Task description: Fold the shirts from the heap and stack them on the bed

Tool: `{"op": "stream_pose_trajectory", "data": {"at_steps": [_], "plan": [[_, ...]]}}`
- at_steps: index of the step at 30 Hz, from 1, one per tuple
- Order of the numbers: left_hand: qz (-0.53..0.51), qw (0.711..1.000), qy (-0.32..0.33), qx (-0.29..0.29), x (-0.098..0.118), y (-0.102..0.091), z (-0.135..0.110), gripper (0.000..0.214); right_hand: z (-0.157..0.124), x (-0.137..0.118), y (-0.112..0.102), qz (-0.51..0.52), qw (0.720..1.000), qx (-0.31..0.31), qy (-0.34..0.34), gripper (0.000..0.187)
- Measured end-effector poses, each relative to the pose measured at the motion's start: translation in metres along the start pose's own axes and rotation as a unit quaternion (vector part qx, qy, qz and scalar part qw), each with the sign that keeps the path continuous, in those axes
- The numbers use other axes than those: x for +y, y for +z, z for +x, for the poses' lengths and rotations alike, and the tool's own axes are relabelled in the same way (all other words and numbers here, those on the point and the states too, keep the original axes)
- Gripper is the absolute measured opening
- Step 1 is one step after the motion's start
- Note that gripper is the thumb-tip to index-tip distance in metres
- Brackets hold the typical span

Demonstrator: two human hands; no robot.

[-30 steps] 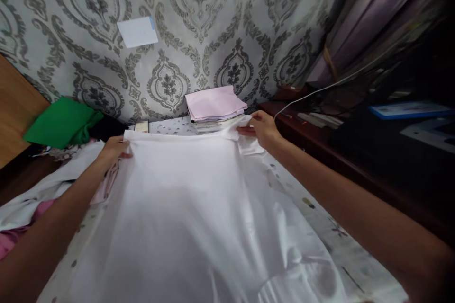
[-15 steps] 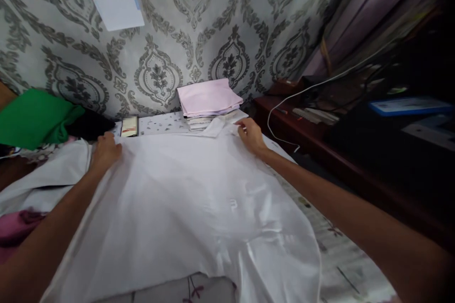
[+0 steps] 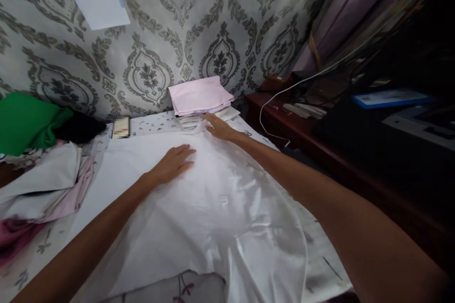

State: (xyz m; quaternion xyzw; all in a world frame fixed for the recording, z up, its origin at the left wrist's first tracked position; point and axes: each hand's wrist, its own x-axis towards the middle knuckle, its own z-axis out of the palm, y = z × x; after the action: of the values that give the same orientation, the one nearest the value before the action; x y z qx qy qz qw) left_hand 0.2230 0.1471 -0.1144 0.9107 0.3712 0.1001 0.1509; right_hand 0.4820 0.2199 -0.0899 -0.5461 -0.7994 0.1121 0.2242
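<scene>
A white garment [image 3: 199, 208] lies spread flat on a patterned bedsheet [image 3: 320, 265]. My left hand [image 3: 174, 163] rests flat on the upper middle of the garment, fingers stretched out. My right hand [image 3: 217, 127] lies open and palm down on the garment's far edge, near its collar. Just beyond that hand stands a stack of folded clothes with a pink piece [image 3: 199, 94] on top.
A green cloth [image 3: 28, 120] and a dark one lie at the far left, with crumpled white and pink clothes [image 3: 53, 184] below them. A small card [image 3: 121, 127] lies by the patterned wall. A dark wooden desk [image 3: 337, 123] with a white cable stands to the right.
Both hands let go of the garment's top corners after laying it down. My left hand slid to the middle and my right hand moved inward, both flat on the cloth.
</scene>
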Motion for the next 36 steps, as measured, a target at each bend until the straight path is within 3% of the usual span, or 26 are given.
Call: {"op": "stream_pose_trajectory", "data": {"at_steps": [3, 7, 9, 12, 15, 22, 26, 29, 32, 36], "plan": [[0.022, 0.999, -0.047, -0.014, -0.010, 0.000, -0.012, 0.054, -0.019, 0.013, -0.014, -0.006, 0.994, 0.041, 0.102, 0.044], [0.036, 0.996, -0.081, 0.005, -0.027, -0.002, -0.025, 0.055, -0.085, 0.034, -0.032, -0.028, 0.966, 0.075, 0.245, 0.027], [0.041, 0.996, -0.081, 0.020, -0.029, -0.001, -0.025, 0.054, -0.118, 0.036, -0.035, -0.029, 0.954, 0.073, 0.289, 0.029], [0.044, 0.996, -0.068, 0.040, -0.018, 0.006, -0.018, 0.052, -0.143, 0.028, -0.032, 0.072, 0.938, 0.074, 0.332, 0.028], [0.038, 0.998, -0.030, 0.042, 0.008, 0.015, -0.008, 0.050, -0.138, 0.015, -0.027, 0.204, 0.912, 0.078, 0.348, 0.031], [-0.003, 0.999, 0.042, 0.001, 0.074, 0.024, 0.001, 0.045, -0.111, 0.009, -0.022, 0.345, 0.872, 0.106, 0.330, 0.016], [-0.008, 0.998, 0.050, -0.024, 0.084, 0.028, 0.009, 0.046, -0.122, 0.028, -0.025, 0.320, 0.866, 0.180, 0.341, 0.022], [-0.016, 0.998, 0.062, -0.005, 0.085, 0.030, 0.027, 0.045, -0.135, 0.042, -0.031, 0.263, 0.874, 0.234, 0.334, 0.033], [-0.012, 0.999, 0.048, 0.018, 0.090, 0.028, 0.060, 0.040, -0.149, 0.047, -0.035, 0.211, 0.888, 0.241, 0.331, 0.035], [0.052, 0.998, -0.007, 0.027, 0.100, 0.020, 0.116, 0.039, -0.177, 0.035, -0.031, 0.163, 0.904, 0.212, 0.335, 0.020]]}}
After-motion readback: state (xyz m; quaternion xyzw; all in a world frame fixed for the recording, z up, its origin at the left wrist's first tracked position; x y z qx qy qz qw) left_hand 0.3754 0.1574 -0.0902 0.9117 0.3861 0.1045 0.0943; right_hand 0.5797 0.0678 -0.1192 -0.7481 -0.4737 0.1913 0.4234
